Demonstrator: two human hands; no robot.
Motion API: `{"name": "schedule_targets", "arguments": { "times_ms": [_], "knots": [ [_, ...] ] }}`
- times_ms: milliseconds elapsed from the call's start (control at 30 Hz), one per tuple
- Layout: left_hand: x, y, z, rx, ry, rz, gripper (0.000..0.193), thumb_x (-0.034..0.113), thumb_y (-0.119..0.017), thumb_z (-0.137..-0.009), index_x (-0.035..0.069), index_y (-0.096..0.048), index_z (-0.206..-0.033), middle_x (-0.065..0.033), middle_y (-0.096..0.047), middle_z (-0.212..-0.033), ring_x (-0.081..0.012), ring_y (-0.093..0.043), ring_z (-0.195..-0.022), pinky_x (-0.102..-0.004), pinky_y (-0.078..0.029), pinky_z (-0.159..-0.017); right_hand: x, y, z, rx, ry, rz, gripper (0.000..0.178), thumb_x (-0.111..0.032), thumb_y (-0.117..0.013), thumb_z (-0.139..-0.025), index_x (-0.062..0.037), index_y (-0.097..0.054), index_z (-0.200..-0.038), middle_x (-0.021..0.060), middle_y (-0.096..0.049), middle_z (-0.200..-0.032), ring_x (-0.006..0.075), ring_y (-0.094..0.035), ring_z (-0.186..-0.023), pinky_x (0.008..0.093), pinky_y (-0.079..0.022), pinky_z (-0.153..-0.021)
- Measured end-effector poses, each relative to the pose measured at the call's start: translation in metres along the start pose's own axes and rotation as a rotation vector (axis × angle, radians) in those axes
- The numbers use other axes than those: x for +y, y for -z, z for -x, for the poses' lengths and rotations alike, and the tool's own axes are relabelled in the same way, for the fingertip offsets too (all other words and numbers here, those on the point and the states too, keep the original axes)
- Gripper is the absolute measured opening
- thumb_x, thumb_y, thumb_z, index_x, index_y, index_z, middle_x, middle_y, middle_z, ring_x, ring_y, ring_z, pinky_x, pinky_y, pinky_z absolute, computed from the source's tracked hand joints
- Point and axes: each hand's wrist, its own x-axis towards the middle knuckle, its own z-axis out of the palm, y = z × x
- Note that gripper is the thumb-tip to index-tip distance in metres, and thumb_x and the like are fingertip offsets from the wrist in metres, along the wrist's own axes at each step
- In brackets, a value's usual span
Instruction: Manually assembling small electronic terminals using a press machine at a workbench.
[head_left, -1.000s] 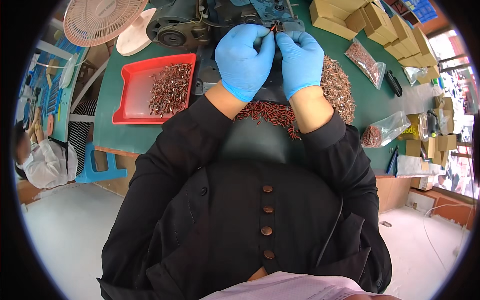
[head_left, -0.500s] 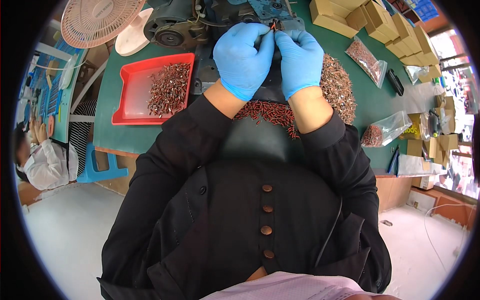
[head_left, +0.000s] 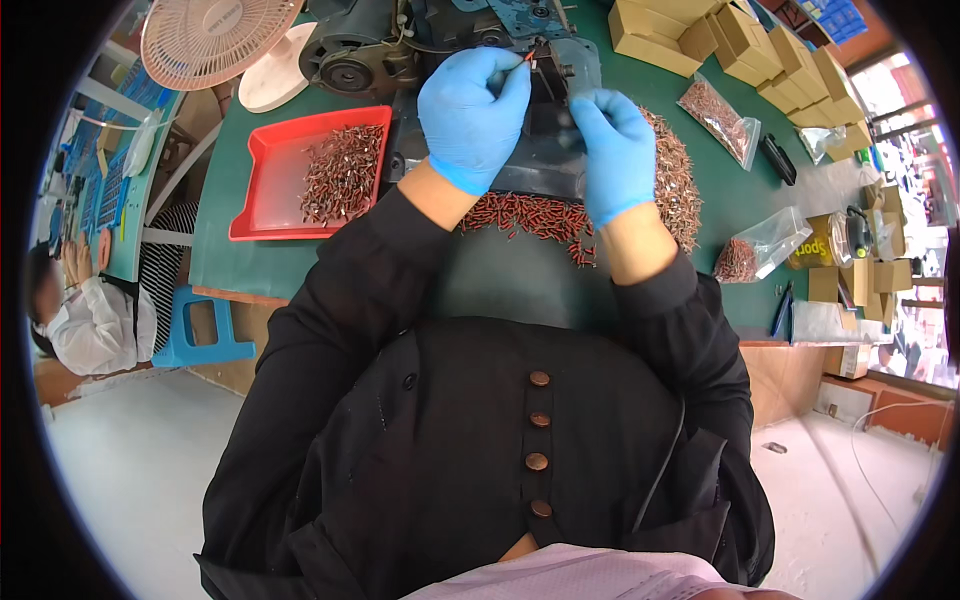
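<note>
left hand point(head_left: 474, 122) pinches red piece point(head_left: 529, 58) | right hand point(head_left: 618, 158) curled, can't tell if pinching | piece ahead-left of right hand, axis unclear

Machine point(head_left: 550, 150) on table point(head_left: 500, 285).
Left of machine: tray point(head_left: 270, 195), small parts point(head_left: 340, 180) inside; fan point(head_left: 220, 42) farther back.
Before machine: loose pile point(head_left: 530, 217).
Right of machine: second pile point(head_left: 676, 185) near, bags of parts point(head_left: 712, 110) farther out, boxes point(head_left: 655, 38) toward back.

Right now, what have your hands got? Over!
Left blue-gloved hand: pinching slim red piece. Right blue-gloved hand: apart, grip unclear. Black metal machine: close in front.
</note>
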Motion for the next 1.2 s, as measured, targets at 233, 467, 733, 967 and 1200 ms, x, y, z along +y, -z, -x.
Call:
{"name": "schedule_targets", "arguments": {
  "times_ms": [233,467,733,967,1200],
  "knots": [
    [0.035,0.072,0.039,-0.272,0.703,0.705,0.007,0.006,-0.066,-0.081,0.0,-0.065,-0.085,0.003,-0.057,-0.067,-0.0052,-0.049,-0.057,-0.0201,-0.04,-0.053,0.014,0.077,0.069,-0.008,-0.035,0.145,0.012,-0.012,-0.058,-0.089,-0.001,-0.06,-0.095,0.0041,-0.06,-0.078,0.011,-0.055,-0.067,0.0223,-0.045,-0.063],
    [0.043,0.107,0.073,-0.513,1.147,1.406,0.006,0.003,-0.057,-0.086,0.0,-0.062,-0.09,-0.0005,-0.05,-0.07,-0.0086,-0.042,-0.058,-0.022,-0.031,-0.05,0.023,0.127,0.101,0.06,-0.123,0.22,0.011,-0.011,-0.057,-0.089,-0.0014,-0.06,-0.094,0.0033,-0.059,-0.078,0.0105,-0.053,-0.067,0.0221,-0.044,-0.063],
    [0.093,0.101,0.115,-0.656,1.212,1.406,0.005,0.004,-0.059,-0.086,0.002,-0.062,-0.089,-0.0012,-0.05,-0.069,-0.0092,-0.04,-0.058,-0.022,-0.031,-0.05,-0.016,0.082,0.155,-0.292,0.05,0.22,0.024,0.003,-0.061,-0.084,0.0037,-0.058,-0.107,0.0044,-0.062,-0.094,0.0099,-0.057,-0.08,0.023,-0.048,-0.076],
    [0.115,0.097,0.113,-0.755,1.174,1.288,0.004,0.006,-0.054,-0.089,0.002,-0.055,-0.088,-0.0018,-0.042,-0.067,-0.0094,-0.036,-0.056,-0.0233,-0.029,-0.05,-0.031,0.065,0.166,-0.337,0.34,0.4,0.02,0.004,-0.062,-0.083,0.0027,-0.06,-0.103,0.0027,-0.06,-0.092,0.007,-0.053,-0.079,0.021,-0.045,-0.073],
    [0.122,0.099,0.131,-0.829,1.18,1.323,0.004,0.007,-0.056,-0.088,0.003,-0.057,-0.089,-0.0006,-0.043,-0.068,-0.009,-0.036,-0.055,-0.0232,-0.029,-0.05,-0.025,0.071,0.183,-0.324,0.401,0.385,0.012,0.005,-0.061,-0.083,0.0006,-0.06,-0.094,0.0031,-0.059,-0.089,0.0082,-0.053,-0.077,0.0213,-0.045,-0.071]
  ]
}}
